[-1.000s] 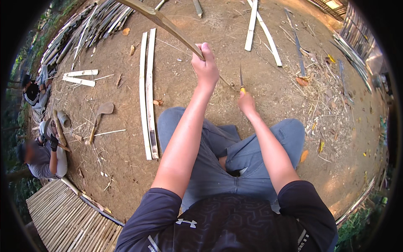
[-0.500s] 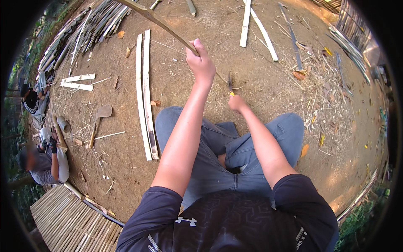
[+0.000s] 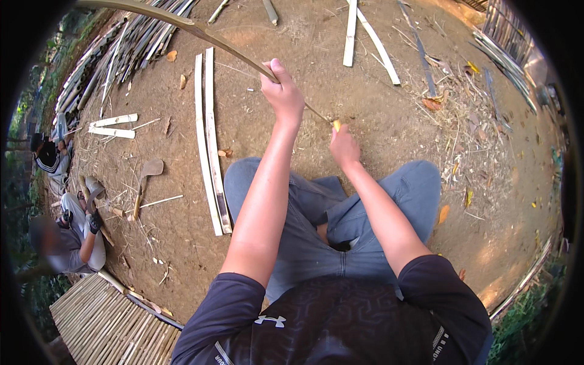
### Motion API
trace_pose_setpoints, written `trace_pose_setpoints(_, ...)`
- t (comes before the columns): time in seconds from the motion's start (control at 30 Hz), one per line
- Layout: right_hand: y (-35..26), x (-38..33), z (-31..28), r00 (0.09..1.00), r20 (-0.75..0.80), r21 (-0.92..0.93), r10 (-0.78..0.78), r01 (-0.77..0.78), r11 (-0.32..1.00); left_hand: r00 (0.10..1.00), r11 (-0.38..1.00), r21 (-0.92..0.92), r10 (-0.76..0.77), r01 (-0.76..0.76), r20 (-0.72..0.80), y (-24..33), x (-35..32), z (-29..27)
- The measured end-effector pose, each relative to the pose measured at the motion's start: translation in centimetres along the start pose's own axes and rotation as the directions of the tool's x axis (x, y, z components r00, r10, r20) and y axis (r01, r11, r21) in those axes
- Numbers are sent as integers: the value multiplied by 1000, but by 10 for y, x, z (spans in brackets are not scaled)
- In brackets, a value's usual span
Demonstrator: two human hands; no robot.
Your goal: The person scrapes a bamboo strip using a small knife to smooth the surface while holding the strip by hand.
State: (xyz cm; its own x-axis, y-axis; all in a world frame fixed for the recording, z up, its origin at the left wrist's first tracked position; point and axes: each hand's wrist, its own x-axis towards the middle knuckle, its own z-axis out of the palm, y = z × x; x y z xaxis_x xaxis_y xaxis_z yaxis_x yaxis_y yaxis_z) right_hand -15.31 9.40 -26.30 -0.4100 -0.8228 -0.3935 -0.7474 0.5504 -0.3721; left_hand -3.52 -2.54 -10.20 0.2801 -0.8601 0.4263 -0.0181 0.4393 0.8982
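A long thin bamboo strip (image 3: 201, 31) curves in from the upper left and runs down to my hands. My left hand (image 3: 283, 94) is closed around the strip, arm stretched forward. My right hand (image 3: 344, 145) sits lower and to the right, gripping a knife with a yellow handle (image 3: 336, 125). The blade is hidden where it meets the strip. I sit on bare dirt with my knees (image 3: 420, 182) in blue jeans drawn up under both arms.
Two long split bamboo slats (image 3: 208, 140) lie left of my knee. More slats (image 3: 371, 36) lie ahead, a bamboo pile (image 3: 115, 61) at upper left. A wooden tool (image 3: 145, 182) lies on the ground. Two people (image 3: 73, 231) crouch at left beside a woven bamboo panel (image 3: 103, 322).
Both hands shifted slightly along the strip. The right hand with the knife has drawn a little closer to the left, and the strip has slid through.
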Motion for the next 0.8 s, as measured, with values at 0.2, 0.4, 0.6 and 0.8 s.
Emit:
trace_pose_setpoints(0.2, 63, 43, 75, 988, 123, -145, -94, 112, 983, 999, 1000, -27, 12, -11, 36, 5, -4, 14)
trace_pose_setpoints(0.4, 44, 48, -17, 591, 799, 527, -108, -603, 598, 1000, 998, 54, 27, -27, -9, -4, -1, 3)
trace_pose_setpoints(0.6, 39, 38, -11, 990, -117, 241, 84, -54, 969, 999, 999, -35, -28, 29, 19, 4, -4, 11)
trace_pose_setpoints(0.8, 12, 3, 16, 996, 6, 48, 86, -86, 995, 996, 997, -37, -68, 66, -51, -4, -2, -2)
